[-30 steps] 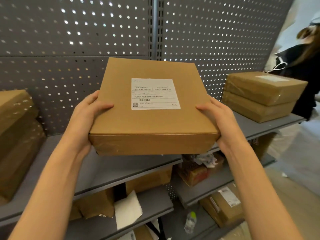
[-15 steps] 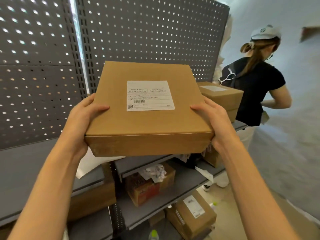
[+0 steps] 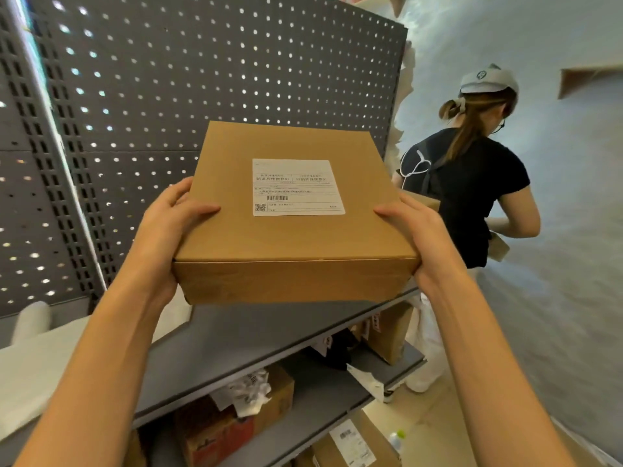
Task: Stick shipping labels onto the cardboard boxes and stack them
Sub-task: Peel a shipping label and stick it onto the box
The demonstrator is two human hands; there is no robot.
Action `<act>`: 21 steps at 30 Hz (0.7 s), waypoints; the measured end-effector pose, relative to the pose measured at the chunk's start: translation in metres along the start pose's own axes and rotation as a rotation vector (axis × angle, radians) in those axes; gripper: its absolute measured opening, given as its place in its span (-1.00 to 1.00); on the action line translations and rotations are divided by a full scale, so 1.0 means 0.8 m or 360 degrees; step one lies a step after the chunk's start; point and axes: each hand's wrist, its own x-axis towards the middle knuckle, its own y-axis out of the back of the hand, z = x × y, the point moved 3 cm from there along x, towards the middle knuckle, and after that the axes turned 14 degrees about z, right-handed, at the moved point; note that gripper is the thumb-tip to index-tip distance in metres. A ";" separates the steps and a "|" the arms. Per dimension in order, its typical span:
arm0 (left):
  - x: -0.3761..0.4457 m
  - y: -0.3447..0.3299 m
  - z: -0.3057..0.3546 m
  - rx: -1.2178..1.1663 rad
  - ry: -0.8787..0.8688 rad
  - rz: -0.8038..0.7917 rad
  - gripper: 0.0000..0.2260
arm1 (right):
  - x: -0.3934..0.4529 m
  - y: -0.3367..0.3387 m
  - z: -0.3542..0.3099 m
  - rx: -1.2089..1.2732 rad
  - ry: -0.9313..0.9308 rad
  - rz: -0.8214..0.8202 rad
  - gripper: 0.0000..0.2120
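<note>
Grey shelf below labelled cardboard box between 2 hands.

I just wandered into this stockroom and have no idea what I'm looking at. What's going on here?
A person is carrying a flat cardboard box in the air with both hands: the left hand grips its left side and the right hand its right side. A white shipping label is already stuck on top. The box is held above a grey shelf backed by a perforated panel, not yet set down. Further right, another person in a cap faces away.
</note>
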 end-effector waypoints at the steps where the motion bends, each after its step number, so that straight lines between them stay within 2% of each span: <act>1: 0.007 -0.011 -0.004 -0.0009 -0.0004 -0.0012 -0.69 | 0.012 0.003 0.000 -0.0004 0.0012 0.0015 -0.77; 6: 0.044 -0.065 -0.016 -0.0068 0.0040 -0.0063 -0.66 | 0.068 0.019 -0.004 -0.0048 0.0066 0.0075 -0.76; 13: 0.078 -0.133 -0.027 -0.0090 -0.0020 -0.0103 -0.75 | 0.138 0.041 -0.009 -0.0053 0.0118 0.0067 -0.76; 21: 0.091 -0.201 -0.044 -0.0020 -0.0082 -0.0069 -0.77 | 0.227 0.068 -0.002 -0.0012 0.0086 -0.0057 -0.89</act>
